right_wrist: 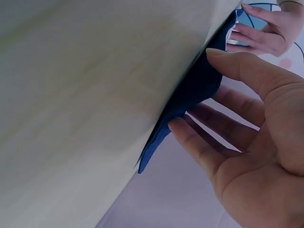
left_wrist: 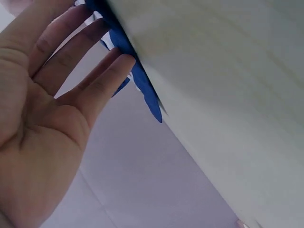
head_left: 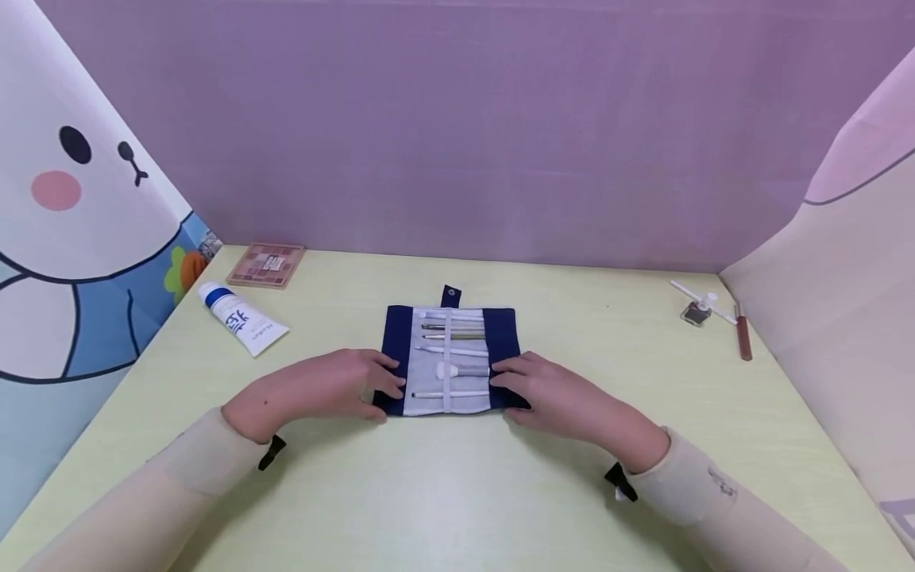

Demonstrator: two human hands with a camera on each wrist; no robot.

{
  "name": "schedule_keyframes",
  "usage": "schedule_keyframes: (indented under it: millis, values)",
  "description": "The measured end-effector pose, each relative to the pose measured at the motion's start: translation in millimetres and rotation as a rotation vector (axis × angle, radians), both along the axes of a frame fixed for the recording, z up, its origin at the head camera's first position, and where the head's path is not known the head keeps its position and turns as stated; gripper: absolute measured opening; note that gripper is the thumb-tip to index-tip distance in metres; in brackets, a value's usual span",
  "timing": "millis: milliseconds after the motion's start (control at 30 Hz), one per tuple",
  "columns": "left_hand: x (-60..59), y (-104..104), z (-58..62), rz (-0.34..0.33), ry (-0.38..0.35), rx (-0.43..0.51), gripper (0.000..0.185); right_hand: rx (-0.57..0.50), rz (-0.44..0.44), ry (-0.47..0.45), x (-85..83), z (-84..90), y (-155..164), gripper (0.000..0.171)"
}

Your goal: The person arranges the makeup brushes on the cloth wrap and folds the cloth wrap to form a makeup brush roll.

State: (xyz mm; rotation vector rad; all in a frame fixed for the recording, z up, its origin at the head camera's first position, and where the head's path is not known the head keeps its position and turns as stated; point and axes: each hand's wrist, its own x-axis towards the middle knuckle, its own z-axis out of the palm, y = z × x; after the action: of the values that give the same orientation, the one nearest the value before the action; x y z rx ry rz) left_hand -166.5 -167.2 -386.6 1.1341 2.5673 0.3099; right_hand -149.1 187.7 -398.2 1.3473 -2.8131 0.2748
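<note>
A brush roll [head_left: 426, 365] lies unfolded on the table, grey inside with navy side flaps and a snap tab [head_left: 451, 295] at its far edge. Several slim makeup brushes [head_left: 465, 337] lie crosswise in it under a pale elastic band [head_left: 447, 401]. My left hand [head_left: 346, 385] rests its fingertips on the left navy flap [head_left: 396, 334], thumb at the near corner. On the opposite flap [head_left: 503, 338] lie the fingers of my right hand [head_left: 554, 396]. Both wrist views show the fingers extended and touching the navy fabric [right_wrist: 190, 90], which lies nearly flat. Some fingertips are hidden there.
At the back left are a white tube [head_left: 243, 319] with a blue stripe and a pinkish square palette [head_left: 267, 265]. At the right stand a small dark bottle [head_left: 696, 311] with a white cap, a thin white stick [head_left: 684, 291] and a reddish-brown tube [head_left: 743, 336]. A purple backdrop [head_left: 457, 135] borders the table.
</note>
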Motion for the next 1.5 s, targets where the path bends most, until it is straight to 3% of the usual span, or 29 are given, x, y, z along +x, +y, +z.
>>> schedule_keyframes:
  millis: [433,700,1067,1233,1500]
  values:
    - [1.8,-3.5,-2.3,-0.056,0.077,0.023,0.027,-0.017,0.031,0.026,-3.0,1.8,-0.9,0.023]
    - [-0.2,-3.6,-1.7,-0.064,0.062,0.082,0.026,-0.105,-0.016,-0.067,-10.3,3.6,5.4,0.023]
    - [-7.9,-3.5,-0.2,0.117,-0.069,0.218,0.026,-0.122,-0.134,-0.256,-19.4,12.5,8.6,0.029]
    - [-12.3,-1.7,-1.0,0.210,-0.105,0.271,0.026,-0.164,-0.161,-0.287,-27.1,13.7,8.9,0.027]
    - [-19.0,4.6,-6.1,0.339,-0.120,0.257,0.028,-0.173,-0.224,-0.321,-41.1,13.5,4.4,0.027]
